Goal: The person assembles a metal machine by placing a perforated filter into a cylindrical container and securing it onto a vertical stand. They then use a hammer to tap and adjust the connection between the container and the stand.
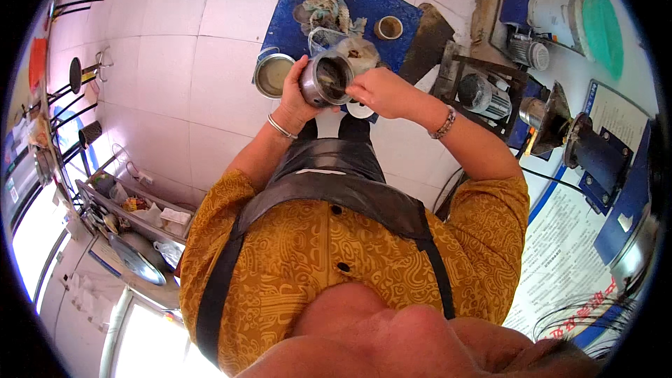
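Note:
My left hand [297, 103] is wrapped round the side of a metal pot [309, 88], tilted so that its dark inside shows. My right hand [383, 92] is closed in a pinch at the pot's right rim; what its fingers hold, if anything, I cannot make out. A metal bowl [258, 82] of cloudy liquid stands just left of the pot. Beyond the pot lie a clear plastic bag [358, 52] and a crumpled, stained rag [326, 11] on a blue board [395, 10]. A small round tub [388, 27] with brown contents sits to their right.
A machine with an electric motor [483, 95] stands close on the right, near my right forearm. Behind it is a bucket with a green cover [602, 35]. A long grey bin [143, 222] with mixed items is at the left. A white disc [360, 110] lies below my right hand.

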A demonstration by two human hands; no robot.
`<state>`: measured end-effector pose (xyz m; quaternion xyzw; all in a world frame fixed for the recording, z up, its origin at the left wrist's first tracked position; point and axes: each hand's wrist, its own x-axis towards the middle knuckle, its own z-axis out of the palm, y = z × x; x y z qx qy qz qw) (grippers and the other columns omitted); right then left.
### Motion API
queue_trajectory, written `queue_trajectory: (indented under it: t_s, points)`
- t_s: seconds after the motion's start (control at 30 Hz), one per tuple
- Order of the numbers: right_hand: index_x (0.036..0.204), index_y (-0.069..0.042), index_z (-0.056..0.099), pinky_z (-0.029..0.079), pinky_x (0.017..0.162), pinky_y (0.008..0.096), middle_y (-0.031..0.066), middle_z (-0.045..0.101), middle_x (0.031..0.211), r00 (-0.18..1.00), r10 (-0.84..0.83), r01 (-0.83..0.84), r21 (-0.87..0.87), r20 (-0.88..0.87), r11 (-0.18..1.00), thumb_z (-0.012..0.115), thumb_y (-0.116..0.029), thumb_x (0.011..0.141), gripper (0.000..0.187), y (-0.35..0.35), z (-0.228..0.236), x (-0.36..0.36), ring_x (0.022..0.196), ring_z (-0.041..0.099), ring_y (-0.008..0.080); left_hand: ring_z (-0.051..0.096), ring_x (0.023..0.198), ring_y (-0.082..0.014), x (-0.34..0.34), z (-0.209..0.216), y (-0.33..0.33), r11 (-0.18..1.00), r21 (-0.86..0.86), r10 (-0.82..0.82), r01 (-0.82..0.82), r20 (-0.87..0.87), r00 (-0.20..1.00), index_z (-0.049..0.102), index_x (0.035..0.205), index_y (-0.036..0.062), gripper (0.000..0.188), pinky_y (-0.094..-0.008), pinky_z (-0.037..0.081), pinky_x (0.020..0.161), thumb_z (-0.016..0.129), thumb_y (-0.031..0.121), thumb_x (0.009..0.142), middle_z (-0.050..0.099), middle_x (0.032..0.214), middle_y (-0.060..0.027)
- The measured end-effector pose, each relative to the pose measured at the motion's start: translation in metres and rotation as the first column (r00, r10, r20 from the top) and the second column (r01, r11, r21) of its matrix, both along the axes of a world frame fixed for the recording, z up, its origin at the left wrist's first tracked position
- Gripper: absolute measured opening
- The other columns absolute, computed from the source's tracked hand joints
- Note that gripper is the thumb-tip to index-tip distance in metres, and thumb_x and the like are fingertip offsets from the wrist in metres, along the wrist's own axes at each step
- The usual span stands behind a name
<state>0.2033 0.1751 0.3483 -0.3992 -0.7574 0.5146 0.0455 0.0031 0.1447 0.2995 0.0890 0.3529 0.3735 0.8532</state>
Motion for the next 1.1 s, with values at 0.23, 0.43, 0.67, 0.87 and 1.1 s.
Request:
queue_trajectory:
  t_s: [0.23, 0.43, 0.67, 0.87, 1.1]
  points:
    - [0.081, 0.002, 0.060, 0.029, 0.035, 0.0236, -0.0036, 0.036, 0.050, 0.499, -0.866, 0.618, -0.715, 0.037, 0.326, 0.051, -0.025, 0.090, 0.030, -0.007, -0.017, -0.012, 0.038, 0.033, 0.0070, 0.053, 0.108, -0.0358, 0.004, 0.004, 0.011, 0.960, -0.229, 0.214, -0.163, 0.219, 0.952, 0.050, 0.124, 0.0150, 0.063, -0.0562, 0.047, 0.076, 0.039, 0.061, 0.083, 0.054, 0.122, -0.0106]
    - [0.078, 0.005, 0.060, 0.043, 0.053, 0.0370, 0.0144, 0.055, 0.062, 0.745, -0.613, 0.613, -0.092, -0.262, 0.785, 0.050, -0.022, 0.089, 0.030, -0.013, -0.016, -0.014, 0.055, 0.055, 0.0272, 0.054, 0.107, -0.0330, 0.017, 0.009, 0.012, 0.945, -0.263, 0.241, -0.195, 0.155, 0.958, 0.053, 0.121, 0.0162, 0.062, -0.0573, 0.045, 0.078, 0.039, 0.063, 0.082, 0.058, 0.117, -0.0093]
    - [0.077, 0.004, 0.058, 0.042, 0.058, 0.0425, 0.0237, 0.057, 0.070, 0.724, -0.665, 0.684, 0.060, -0.182, 0.727, 0.050, -0.024, 0.089, 0.031, -0.011, -0.005, -0.008, 0.063, 0.056, 0.0367, 0.054, 0.108, -0.0339, 0.015, 0.024, 0.018, 0.962, -0.212, 0.193, -0.174, 0.075, 0.978, 0.053, 0.121, 0.0166, 0.062, -0.0588, 0.047, 0.073, 0.042, 0.062, 0.081, 0.054, 0.123, -0.0097]
    - [0.080, 0.002, 0.060, 0.043, 0.059, 0.0391, 0.0200, 0.058, 0.070, 0.827, -0.490, 0.482, -0.101, -0.275, 0.870, 0.052, -0.025, 0.088, 0.029, 0.004, 0.018, -0.008, 0.065, 0.057, 0.0347, 0.054, 0.110, -0.0351, 0.003, 0.018, 0.024, 0.974, -0.185, 0.166, -0.129, 0.201, 0.965, 0.050, 0.124, 0.0122, 0.061, -0.0573, 0.052, 0.070, 0.042, 0.057, 0.084, 0.055, 0.121, -0.0125]
    - [0.077, -0.002, 0.065, 0.047, 0.058, 0.0392, 0.0184, 0.061, 0.070, 0.929, 0.343, -0.371, 0.385, 0.142, 0.845, 0.056, -0.021, 0.083, 0.022, 0.057, 0.069, 0.015, 0.066, 0.060, 0.0351, 0.051, 0.115, -0.0306, -0.015, 0.044, 0.041, 0.981, -0.061, -0.181, 0.186, 0.091, 0.979, 0.044, 0.130, 0.0101, 0.060, -0.0477, 0.045, 0.092, 0.046, 0.050, 0.085, 0.053, 0.125, -0.0114]
